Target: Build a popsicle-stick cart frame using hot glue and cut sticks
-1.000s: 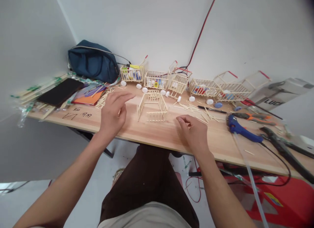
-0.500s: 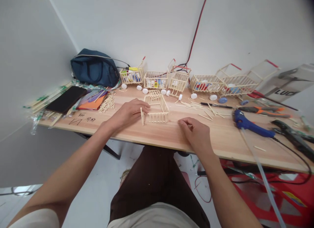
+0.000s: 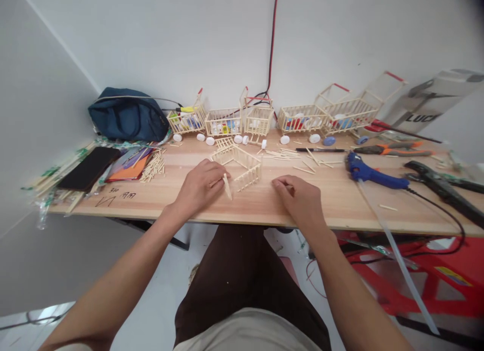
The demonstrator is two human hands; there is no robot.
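A small basket frame of pale wooden sticks [image 3: 247, 177] lies on the wooden table in front of me, its slatted sides standing up. My left hand [image 3: 202, 185] is closed at its near left end, fingers pinching that part, and a short stick piece [image 3: 227, 186] juts out at the fingertips. The grip partly hides this end of the frame. To the right of the frame, apart from it, my right hand [image 3: 298, 195] rests over the table with thumb and fingers drawn together. What these fingers hold, if anything, is too small to make out.
Several finished stick carts [image 3: 223, 123] with white wheels line the wall. A blue glue gun [image 3: 378, 173], orange-handled pliers [image 3: 393, 148] and a black tool [image 3: 446, 192] lie right. Cut sticks [image 3: 153, 167], a phone [image 3: 88, 168] and a blue bag [image 3: 128, 115] are left.
The basket frame has turned on the table, its near side now slanting up to the right, with my left hand still at its end. The view has shifted; my right hand stays pinched.
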